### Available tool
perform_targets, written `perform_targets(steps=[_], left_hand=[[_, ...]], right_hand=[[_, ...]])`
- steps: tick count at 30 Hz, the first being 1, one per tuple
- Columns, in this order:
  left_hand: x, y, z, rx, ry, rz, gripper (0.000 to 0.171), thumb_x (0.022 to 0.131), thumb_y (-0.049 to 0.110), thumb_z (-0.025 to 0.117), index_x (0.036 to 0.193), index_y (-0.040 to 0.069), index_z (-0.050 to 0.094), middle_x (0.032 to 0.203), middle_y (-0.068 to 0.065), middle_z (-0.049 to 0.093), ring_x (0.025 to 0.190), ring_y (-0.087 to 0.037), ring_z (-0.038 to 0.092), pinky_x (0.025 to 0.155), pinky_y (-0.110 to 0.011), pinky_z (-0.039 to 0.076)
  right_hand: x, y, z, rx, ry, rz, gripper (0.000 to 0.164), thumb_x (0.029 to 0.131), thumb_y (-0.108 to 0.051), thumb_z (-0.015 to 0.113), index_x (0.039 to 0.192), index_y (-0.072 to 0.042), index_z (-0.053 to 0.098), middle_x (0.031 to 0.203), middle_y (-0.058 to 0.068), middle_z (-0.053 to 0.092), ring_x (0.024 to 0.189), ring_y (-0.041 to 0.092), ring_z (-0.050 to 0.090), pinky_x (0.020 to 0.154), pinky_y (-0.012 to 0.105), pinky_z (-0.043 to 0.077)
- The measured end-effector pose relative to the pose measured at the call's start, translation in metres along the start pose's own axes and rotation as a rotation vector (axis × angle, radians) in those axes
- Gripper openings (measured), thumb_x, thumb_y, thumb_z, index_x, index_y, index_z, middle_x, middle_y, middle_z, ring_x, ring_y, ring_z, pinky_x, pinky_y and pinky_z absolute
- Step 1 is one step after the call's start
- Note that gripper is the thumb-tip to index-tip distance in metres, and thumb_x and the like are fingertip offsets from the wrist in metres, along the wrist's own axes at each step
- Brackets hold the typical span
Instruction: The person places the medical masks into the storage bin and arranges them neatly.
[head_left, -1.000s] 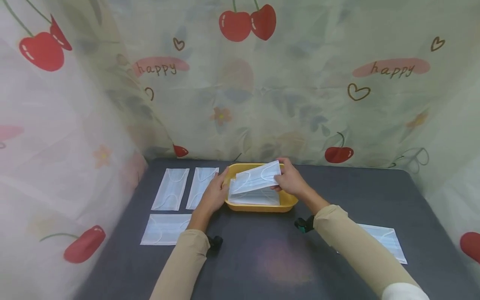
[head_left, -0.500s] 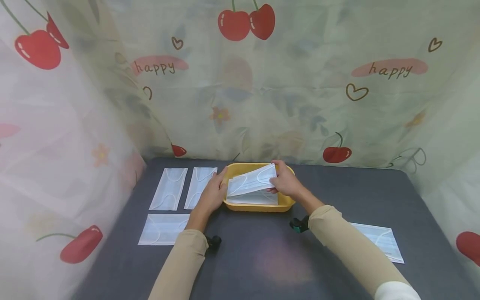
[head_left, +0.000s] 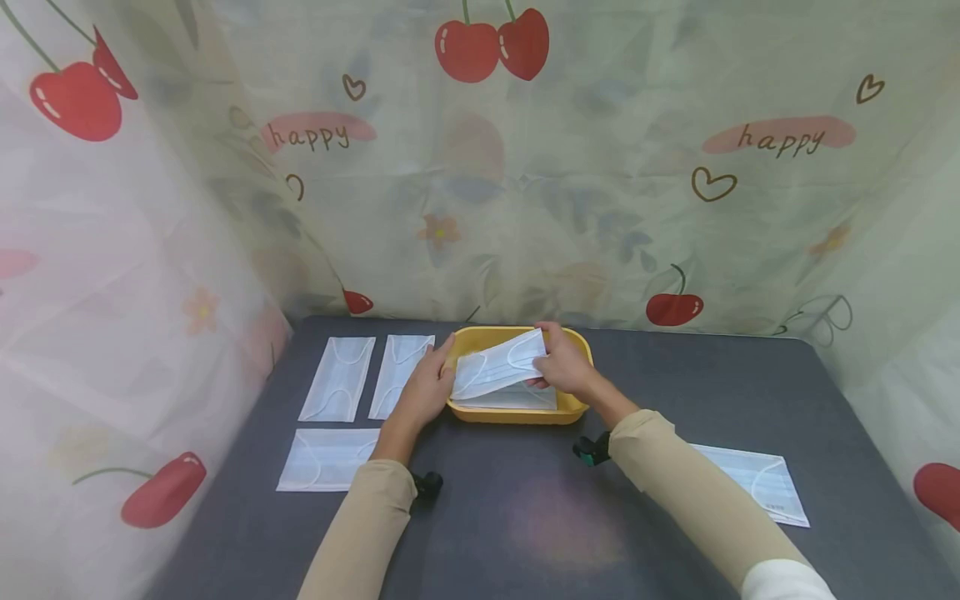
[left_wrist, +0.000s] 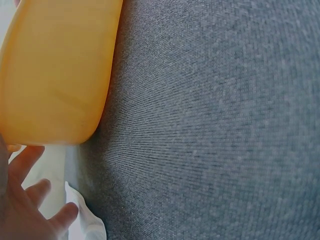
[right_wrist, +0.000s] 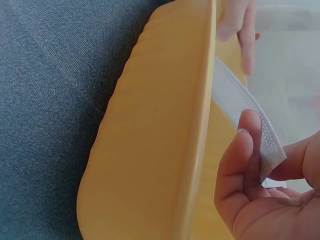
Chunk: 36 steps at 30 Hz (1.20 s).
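Observation:
A yellow plastic tray (head_left: 517, 417) stands near the table's far edge. My left hand (head_left: 429, 387) holds the tray's left end by the rim; in the left wrist view its other fingers (left_wrist: 37, 192) spread outside the tray. My right hand (head_left: 564, 360) pinches the right end of a pale blue disposable face mask (head_left: 498, 365), tilted with that end raised. The mask's left end is low inside the tray, over another mask (head_left: 517, 398). In the right wrist view, thumb and fingers grip the edge of the held mask (right_wrist: 235, 97).
Two face masks lie upright side by side at the left, one of them (head_left: 337, 379) farthest out. Another mask (head_left: 322, 460) lies crosswise nearer, partly behind the left arm. One more mask (head_left: 757, 479) is partly covered by the right sleeve. Patterned curtains (head_left: 562, 208) enclose the dark table (head_left: 517, 517).
My right hand has moved slightly left and lower with the raised end of the mask. The left hand has stayed at the tray's left end.

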<state>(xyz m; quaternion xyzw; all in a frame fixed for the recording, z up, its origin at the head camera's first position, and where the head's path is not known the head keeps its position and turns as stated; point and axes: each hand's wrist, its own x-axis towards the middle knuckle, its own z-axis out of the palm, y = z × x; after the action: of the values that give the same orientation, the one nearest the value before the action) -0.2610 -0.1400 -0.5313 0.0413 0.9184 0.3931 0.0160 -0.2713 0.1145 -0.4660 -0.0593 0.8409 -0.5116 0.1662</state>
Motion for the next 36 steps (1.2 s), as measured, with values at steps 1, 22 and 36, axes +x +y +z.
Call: perform_targets(steps=[1, 22, 36], left_hand=[[0.0, 0.0, 0.0, 0.0, 0.0, 0.002, 0.06, 0.104, 0.021, 0.039, 0.162, 0.029, 0.028, 0.168, -0.005, 0.034, 0.16, -0.035, 0.018, 0.129, -0.054, 0.017], [0.0, 0.0, 0.001, -0.006, 0.007, 0.006, 0.061, 0.103, 0.02, 0.038, 0.163, 0.026, 0.028, 0.168, -0.008, 0.032, 0.16, -0.037, 0.017, 0.129, -0.057, 0.016], [-0.001, 0.0, 0.0, -0.011, 0.004, -0.012, 0.06, 0.104, 0.022, 0.04, 0.162, 0.029, 0.029, 0.168, -0.006, 0.033, 0.16, -0.034, 0.017, 0.129, -0.055, 0.016]], right_hand=[[0.0, 0.0, 0.001, -0.004, 0.001, 0.0, 0.07, 0.097, 0.006, 0.046, 0.159, -0.005, 0.016, 0.134, 0.032, 0.056, 0.075, 0.026, 0.074, 0.065, 0.031, 0.062], [-0.009, -0.004, -0.011, -0.424, -0.09, 0.101, 0.075, 0.101, -0.027, 0.054, 0.159, 0.008, 0.02, 0.164, 0.027, 0.03, 0.153, 0.041, 0.032, 0.124, 0.055, 0.031], [-0.011, -0.004, -0.014, -0.498, -0.121, 0.052, 0.061, 0.101, -0.022, 0.055, 0.149, 0.012, 0.041, 0.153, 0.029, 0.047, 0.142, 0.04, 0.048, 0.118, 0.053, 0.04]])
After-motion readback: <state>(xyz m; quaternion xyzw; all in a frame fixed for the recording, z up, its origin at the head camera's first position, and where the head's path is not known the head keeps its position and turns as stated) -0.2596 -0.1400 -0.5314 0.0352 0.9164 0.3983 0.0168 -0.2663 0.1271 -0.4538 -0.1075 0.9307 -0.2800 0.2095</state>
